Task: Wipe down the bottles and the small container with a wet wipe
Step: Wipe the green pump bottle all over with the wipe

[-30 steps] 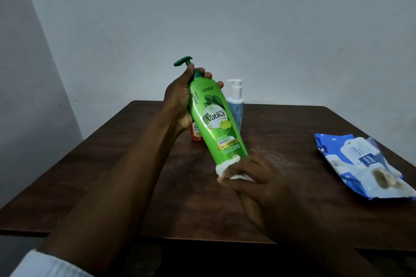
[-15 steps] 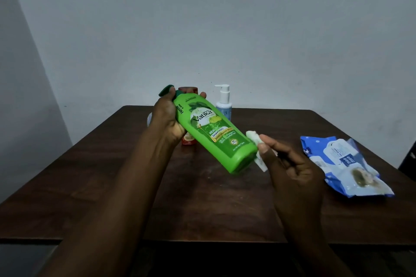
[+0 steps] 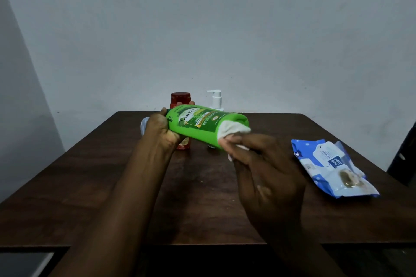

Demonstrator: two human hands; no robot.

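The green bottle, gripped by the left hand, is wiped at its base with the wet wipe pinched in the right hand; the red bottle and pump bottle probably remain.

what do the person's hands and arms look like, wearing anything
The left hand and right hand are bare: no gloves, rings, watch or bracelet visible in the dim light. Both arms are uncovered down to the frame edge, with no sleeve showing.
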